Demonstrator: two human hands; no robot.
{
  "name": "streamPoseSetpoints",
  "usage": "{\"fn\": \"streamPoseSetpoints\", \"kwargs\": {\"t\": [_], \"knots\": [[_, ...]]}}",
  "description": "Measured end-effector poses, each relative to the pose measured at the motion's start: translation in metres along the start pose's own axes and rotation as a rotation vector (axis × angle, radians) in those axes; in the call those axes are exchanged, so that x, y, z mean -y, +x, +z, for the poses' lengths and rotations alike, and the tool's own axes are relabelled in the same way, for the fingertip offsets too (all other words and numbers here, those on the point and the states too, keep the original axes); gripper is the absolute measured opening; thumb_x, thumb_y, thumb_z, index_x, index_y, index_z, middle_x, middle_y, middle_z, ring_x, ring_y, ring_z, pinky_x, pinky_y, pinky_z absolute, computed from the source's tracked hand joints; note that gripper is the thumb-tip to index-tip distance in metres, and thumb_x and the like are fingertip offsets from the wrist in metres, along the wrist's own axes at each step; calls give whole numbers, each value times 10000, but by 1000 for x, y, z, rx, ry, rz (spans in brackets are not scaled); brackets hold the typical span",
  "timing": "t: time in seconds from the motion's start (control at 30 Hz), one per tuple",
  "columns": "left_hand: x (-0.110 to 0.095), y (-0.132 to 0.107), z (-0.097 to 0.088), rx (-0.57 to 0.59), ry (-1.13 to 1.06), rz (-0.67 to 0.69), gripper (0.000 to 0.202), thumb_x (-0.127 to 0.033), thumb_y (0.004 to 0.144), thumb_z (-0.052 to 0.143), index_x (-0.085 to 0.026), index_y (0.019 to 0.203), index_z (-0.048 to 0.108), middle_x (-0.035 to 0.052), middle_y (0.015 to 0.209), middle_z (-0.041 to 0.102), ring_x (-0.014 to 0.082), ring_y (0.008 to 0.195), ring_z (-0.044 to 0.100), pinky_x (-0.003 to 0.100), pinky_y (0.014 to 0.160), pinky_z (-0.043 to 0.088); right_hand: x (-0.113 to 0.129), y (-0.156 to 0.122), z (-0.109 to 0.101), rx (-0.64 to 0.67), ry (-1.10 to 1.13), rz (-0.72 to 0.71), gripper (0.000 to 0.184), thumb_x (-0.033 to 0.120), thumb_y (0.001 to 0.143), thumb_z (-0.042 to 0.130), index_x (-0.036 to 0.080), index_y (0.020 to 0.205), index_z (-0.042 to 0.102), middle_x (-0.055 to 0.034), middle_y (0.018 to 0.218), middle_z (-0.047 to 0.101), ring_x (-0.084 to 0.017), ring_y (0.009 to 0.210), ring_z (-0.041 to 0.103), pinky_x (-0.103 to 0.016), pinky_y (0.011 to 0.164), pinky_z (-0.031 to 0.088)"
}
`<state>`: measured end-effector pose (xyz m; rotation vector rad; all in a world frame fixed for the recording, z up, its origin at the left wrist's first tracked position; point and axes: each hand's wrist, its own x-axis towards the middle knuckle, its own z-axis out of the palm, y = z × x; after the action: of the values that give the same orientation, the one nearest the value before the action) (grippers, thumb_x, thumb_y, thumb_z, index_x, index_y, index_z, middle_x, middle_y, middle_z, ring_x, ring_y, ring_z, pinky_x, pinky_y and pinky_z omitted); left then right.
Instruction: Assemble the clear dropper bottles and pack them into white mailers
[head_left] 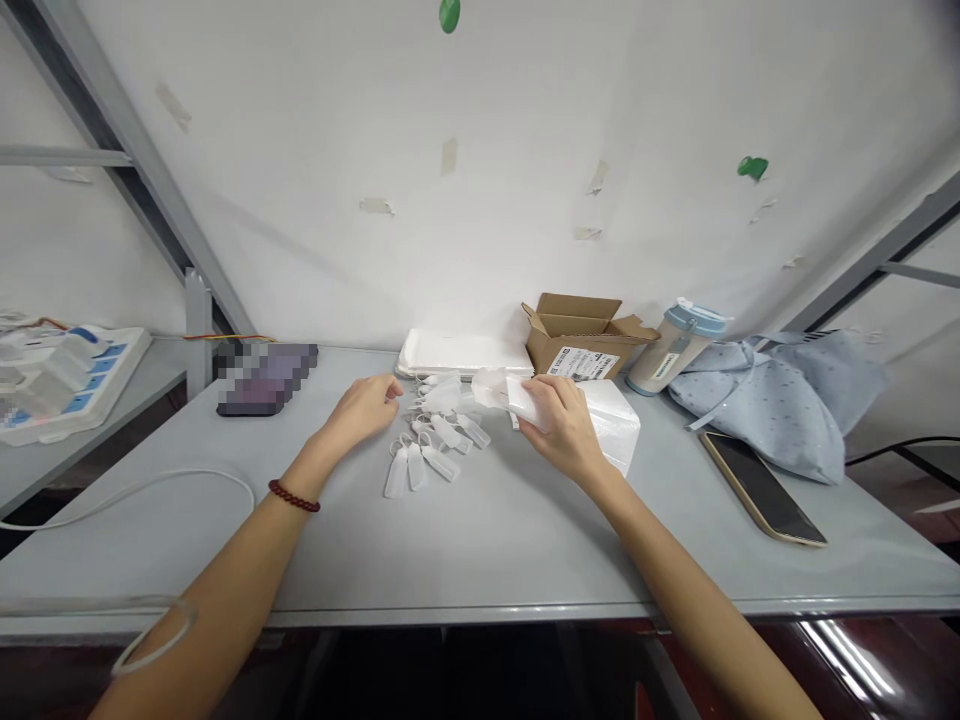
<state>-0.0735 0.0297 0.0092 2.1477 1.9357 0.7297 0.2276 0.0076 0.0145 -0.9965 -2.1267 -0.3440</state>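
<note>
My left hand (365, 408) hovers at the left edge of a cluster of small translucent white tags with loops (442, 432). Its fingers are curled in, and nothing shows between them. My right hand (559, 420) grips a white plastic bag (525, 402) on the other side of the cluster. A crumpled, see-through part of the bag (491, 387) reaches over the tags. Beneath and beside my right hand lies a shiny white packet (615, 422). Several tags are fanned out toward the front, while others overlap behind them.
Behind the tags are a white tray (465, 352) and an open cardboard box (574, 345). To the right stand a bottle (675, 345), a blue cloth bag (772, 400) and a phone (761, 487). On the left are a blurred-out dark object (262, 380) and a white cable (187, 472).
</note>
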Motion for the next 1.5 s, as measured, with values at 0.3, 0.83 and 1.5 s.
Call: {"fn": "streamPoseSetpoints", "kwargs": {"t": [0.3, 0.83, 1.5], "knots": [[-10, -3, -16, 201, -98, 9, 172, -275, 678, 520, -199, 752, 655, 33, 773, 702, 232, 771, 645, 281, 658, 462, -1, 0, 2, -2, -25, -14, 363, 169, 773, 587, 166, 1124, 493, -135, 1063, 561, -283, 958, 511, -400, 779, 415], [-44, -13, -25, -211, -458, 81, 126, -293, 733, 580, -184, 709, 640, 16, 747, 677, 158, 715, 599, 261, 658, 457, -2, -2, 4, 109, -15, 26, 407, 151, 751, 585, 191, 1142, 478, -126, 1110, 554, -300, 1009, 499, -417, 804, 405], [-69, -29, -19, -405, -461, 386, 100, -152, 747, 527, -182, 661, 569, -24, 624, 601, 102, 570, 528, 226, 557, 432, 1, -2, 4, 124, -17, 29, 409, 145, 746, 571, 180, 1143, 480, -129, 1102, 554, -296, 1013, 494, -403, 802, 395]]}}
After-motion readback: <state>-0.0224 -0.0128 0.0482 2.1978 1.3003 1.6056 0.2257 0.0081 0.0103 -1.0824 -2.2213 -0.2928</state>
